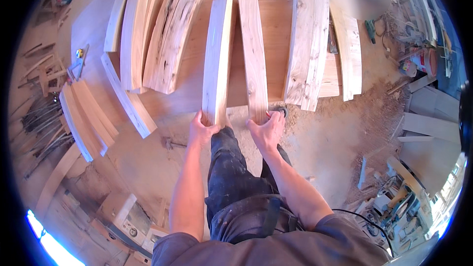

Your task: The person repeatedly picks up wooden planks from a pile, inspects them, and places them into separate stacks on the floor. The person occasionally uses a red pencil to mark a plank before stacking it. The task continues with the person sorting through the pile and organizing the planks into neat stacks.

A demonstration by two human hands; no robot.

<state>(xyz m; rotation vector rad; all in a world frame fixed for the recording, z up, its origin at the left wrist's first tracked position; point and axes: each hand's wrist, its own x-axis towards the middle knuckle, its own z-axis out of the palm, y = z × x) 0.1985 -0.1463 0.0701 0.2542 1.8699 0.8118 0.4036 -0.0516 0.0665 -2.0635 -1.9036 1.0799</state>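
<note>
Two long wooden boards lie on the wooden worktable, their near ends at its front edge. Around the near end of the left board, a thick pale plank, my left hand is closed, thumb on the near end. My right hand grips the near end of the right board, which has a knotty, flat top face. The boards' far ends lean close together, with a narrow dark gap between them. Some fingers of both hands are hidden beneath the wood.
Stacked planks lie left and right on the table. More boards jut out at the left, near a tape measure. A green power drill, sawdust and offcuts cover the right side. A hammer is on the floor.
</note>
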